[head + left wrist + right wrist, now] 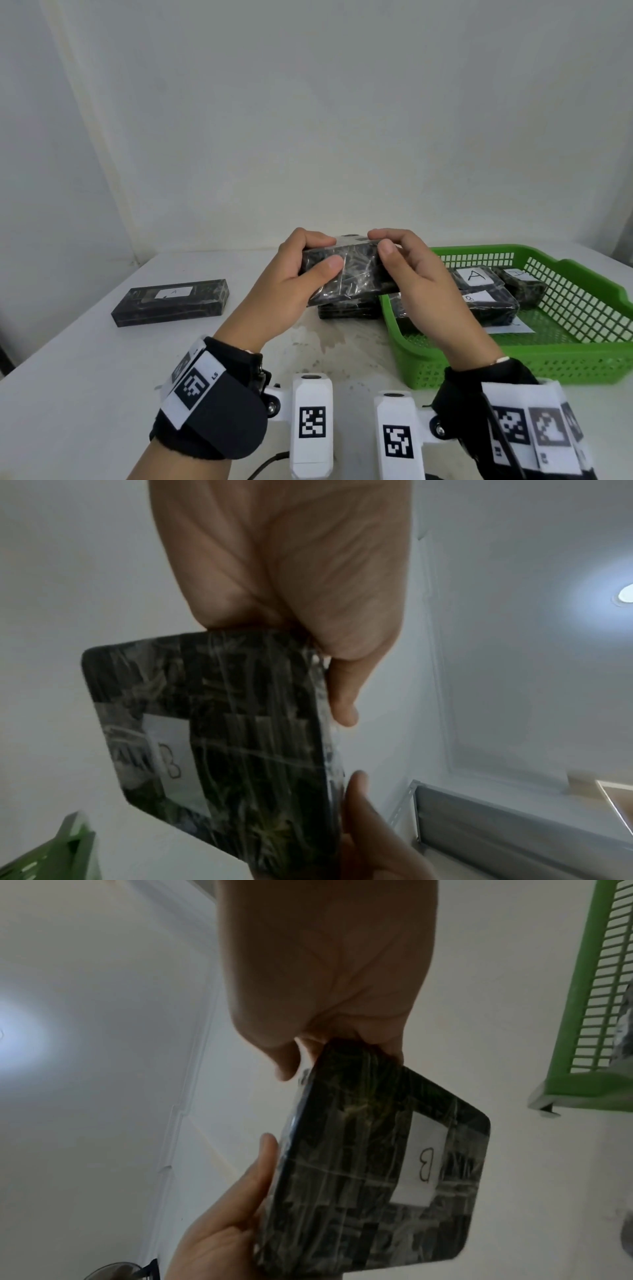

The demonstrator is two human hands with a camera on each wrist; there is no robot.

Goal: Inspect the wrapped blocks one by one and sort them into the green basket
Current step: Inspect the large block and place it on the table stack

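Two hands: my left hand and right hand curl round one block, thumbs on its near face, fingers over its top.
Block look: dark, marbled, clear-wrapped, white "B" label.
Block place: above the table, just left of the basket.

Dark wrapped block between both hands, left hand, right hand, beside green basket.
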